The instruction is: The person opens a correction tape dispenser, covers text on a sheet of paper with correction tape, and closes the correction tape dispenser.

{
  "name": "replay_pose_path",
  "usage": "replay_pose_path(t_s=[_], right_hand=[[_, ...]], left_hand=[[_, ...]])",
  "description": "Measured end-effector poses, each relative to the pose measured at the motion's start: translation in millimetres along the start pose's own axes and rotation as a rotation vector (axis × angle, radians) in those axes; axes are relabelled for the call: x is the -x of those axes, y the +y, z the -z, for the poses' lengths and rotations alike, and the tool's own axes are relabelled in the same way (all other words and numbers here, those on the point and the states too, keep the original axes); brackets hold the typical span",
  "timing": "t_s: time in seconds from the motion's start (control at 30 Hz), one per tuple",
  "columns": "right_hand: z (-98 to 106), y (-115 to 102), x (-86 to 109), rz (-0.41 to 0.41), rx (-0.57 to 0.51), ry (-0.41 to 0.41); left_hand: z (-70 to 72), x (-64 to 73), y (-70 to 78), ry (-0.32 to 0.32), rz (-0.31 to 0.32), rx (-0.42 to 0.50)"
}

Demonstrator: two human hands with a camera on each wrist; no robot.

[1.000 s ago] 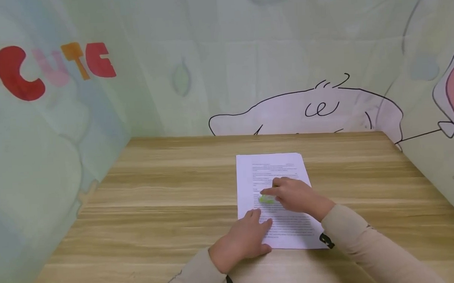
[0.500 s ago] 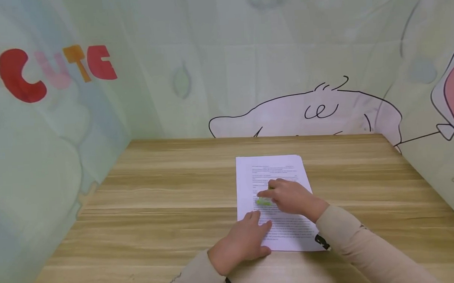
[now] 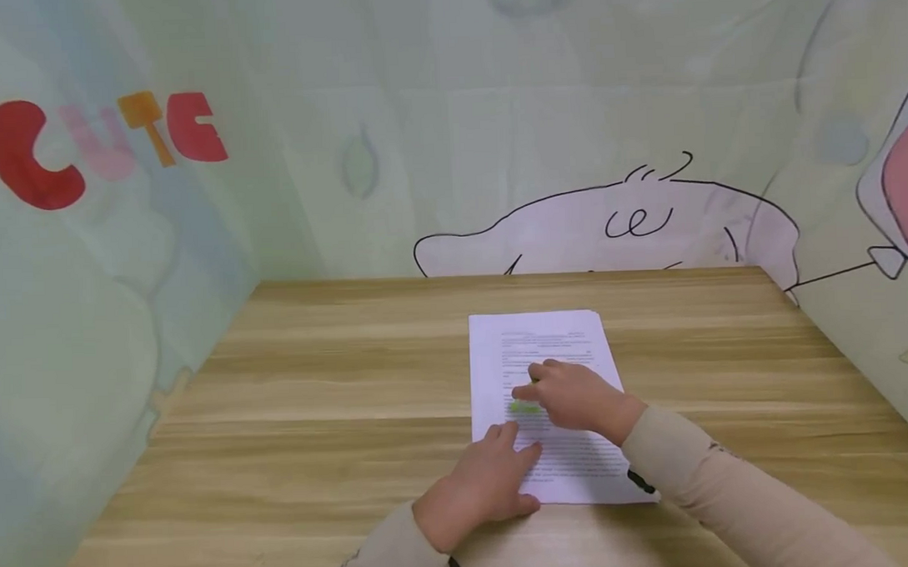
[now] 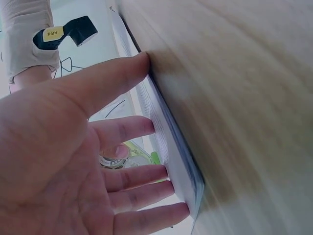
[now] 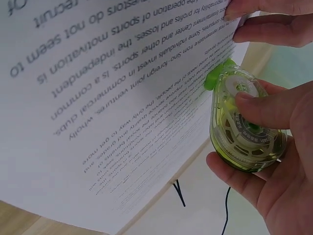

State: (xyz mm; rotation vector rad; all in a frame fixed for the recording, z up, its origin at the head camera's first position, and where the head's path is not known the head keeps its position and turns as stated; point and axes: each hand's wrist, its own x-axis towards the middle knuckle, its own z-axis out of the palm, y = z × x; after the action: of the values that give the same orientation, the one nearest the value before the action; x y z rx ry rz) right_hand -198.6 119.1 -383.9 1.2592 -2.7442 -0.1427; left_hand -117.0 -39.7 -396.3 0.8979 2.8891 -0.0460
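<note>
A stack of white printed sheets lies on the wooden table. My right hand pinches a clear green correction tape between thumb and fingers. Its bright green tip is right at a line of print, toward the left side of the text in the head view. My left hand rests on the lower left of the stack, fingers spread and fairly straight. In the left wrist view, its fingertips lie along the sheets' edge.
The wooden tabletop extends around the stack. Behind it and at both sides hangs a pale cloth backdrop with cartoon drawings and the letters CUTE. A black strap device is on the right sleeve.
My right hand has slid a little to the left across the page with the correction tape. The left hand stays in place on the sheets. The head view has shifted slightly.
</note>
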Motion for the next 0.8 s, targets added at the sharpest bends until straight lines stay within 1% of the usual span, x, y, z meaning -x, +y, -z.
replay_pose_path(t_s=[0.2, 0.43, 0.63, 0.8], right_hand=[[2, 0, 0.5, -0.024, 0.031, -0.067], [6, 2, 5.3, -0.06, 0.025, -0.126], [6, 5, 8.6, -0.066, 0.009, -0.119], [3, 11, 10.2, -0.049, -0.027, -0.071]], left_hand=[[2.5, 1.0, 1.0, -0.02, 0.019, 0.043], [4.4, 1.2, 2.4, -0.029, 0.026, 0.049], [2.6, 1.0, 1.3, -0.025, 0.026, 0.058], [0.3, -0.2, 1.2, -0.019, 0.02, 0.051]])
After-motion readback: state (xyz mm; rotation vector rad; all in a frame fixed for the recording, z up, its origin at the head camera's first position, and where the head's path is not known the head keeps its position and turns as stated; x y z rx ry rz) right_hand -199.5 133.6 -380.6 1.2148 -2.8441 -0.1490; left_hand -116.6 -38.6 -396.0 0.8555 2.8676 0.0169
